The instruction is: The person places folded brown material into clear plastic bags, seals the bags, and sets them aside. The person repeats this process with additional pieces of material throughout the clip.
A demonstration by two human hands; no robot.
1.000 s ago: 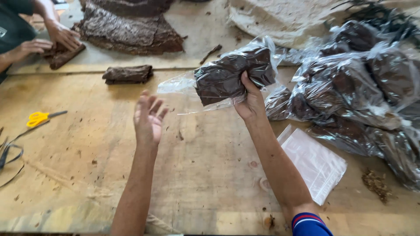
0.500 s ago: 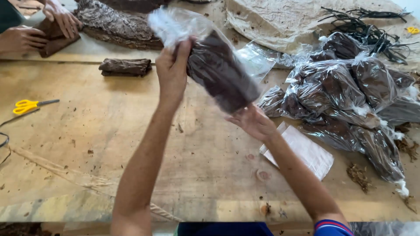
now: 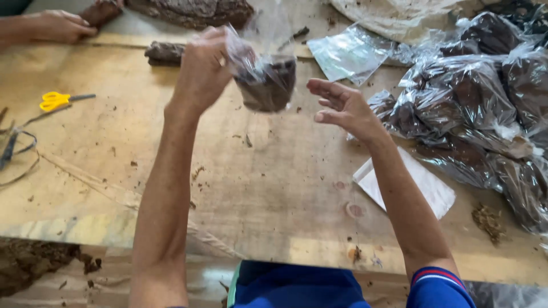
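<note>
Clear plastic bag of dark brown clumped material [image 3: 267,80] | hangs below left hand [image 3: 201,71] fingers, pinching its gathered neck so contents settle | right hand [image 3: 342,105] just beside, fingers spread, empty

The clear bag [image 3: 264,80] of dark brown material is blurring in the left hand [image 3: 201,71], so its top and how the fingers are pinching it cannot be told. A co-worker's hand [image 3: 57,27] is running off the left edge, its far fingers hiding behind a brown block [image 3: 101,11]. The heap of filled bags [image 3: 485,108] is being cut off at the right edge.
</note>
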